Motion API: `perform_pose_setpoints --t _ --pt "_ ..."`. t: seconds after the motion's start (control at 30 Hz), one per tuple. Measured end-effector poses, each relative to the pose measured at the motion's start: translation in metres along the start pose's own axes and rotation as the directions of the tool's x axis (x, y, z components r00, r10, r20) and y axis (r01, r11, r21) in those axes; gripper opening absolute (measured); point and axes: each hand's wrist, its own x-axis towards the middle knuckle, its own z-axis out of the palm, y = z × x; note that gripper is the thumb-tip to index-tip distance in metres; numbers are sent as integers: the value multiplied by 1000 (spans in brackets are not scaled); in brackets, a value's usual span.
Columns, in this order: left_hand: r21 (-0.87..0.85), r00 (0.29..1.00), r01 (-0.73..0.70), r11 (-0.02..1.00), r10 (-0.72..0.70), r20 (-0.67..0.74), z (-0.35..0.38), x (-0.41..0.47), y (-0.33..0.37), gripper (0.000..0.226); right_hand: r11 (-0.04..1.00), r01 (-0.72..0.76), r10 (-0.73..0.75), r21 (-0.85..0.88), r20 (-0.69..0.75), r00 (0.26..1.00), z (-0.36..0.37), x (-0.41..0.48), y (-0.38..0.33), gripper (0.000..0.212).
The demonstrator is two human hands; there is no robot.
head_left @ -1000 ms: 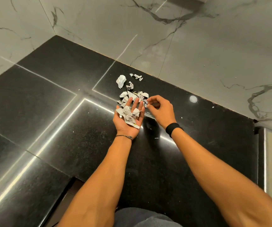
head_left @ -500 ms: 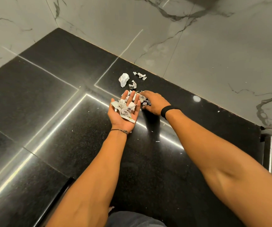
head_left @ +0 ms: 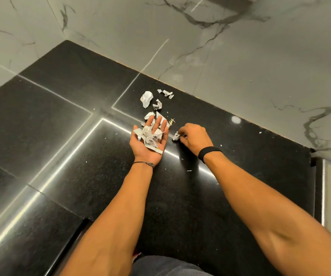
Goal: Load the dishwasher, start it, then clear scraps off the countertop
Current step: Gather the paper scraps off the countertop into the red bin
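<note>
Now the pinched scrap sits just beside the open palm
The right hand pinches a paper scrap at the countertop, immediately right of the left hand, palm-up with straight fingers, cradling gathered scraps; loose pieces lie beyond its fingertips, toward the wall

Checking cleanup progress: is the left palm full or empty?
Full: the left hand lies palm up, fingers straight, crumpled paper scraps piled on it.
</note>
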Motion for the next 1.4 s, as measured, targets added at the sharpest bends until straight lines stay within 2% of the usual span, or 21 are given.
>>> perform_pose_setpoints --t 0.17,0.27,0.37,0.53,0.77,0.9,1.07,1.4 --pt "27 1000 0 1000 0 -18 -2 -5 -5 64 933 -166 195 320 -62 979 -5 -28 3 14" --pt "34 1000 1 999 0 -17 1 -12 -11 62 871 -111 203 479 -146 968 -13 -37 -7 14" --pt "54 1000 4 999 -2 -25 0 -16 -13 60 818 -10 150 576 -196 969 -21 -43 -27 18" --pt "87 1000 2 996 0 -25 2 -23 -20 58 781 97 54 617 -221 974 -27 -49 -57 19" --pt "79 1000 4 997 -6 29 5 -33 -25 61 827 97 34 554 -221 975 -21 -50 -69 18" --pt "70 999 -16 997 13 38 12 -39 -26 65 750 88 119 655 -264 957 -26 -54 -72 23" --pt "45 994 42 998 -46 103 15 -50 -25 56 612 103 256 784 -319 912 -29 -65 -73 29" --pt "42 986 85 996 -90 138 6 -86 -18 61 335 134 463 933 -287 838 -15 -107 -104 37"
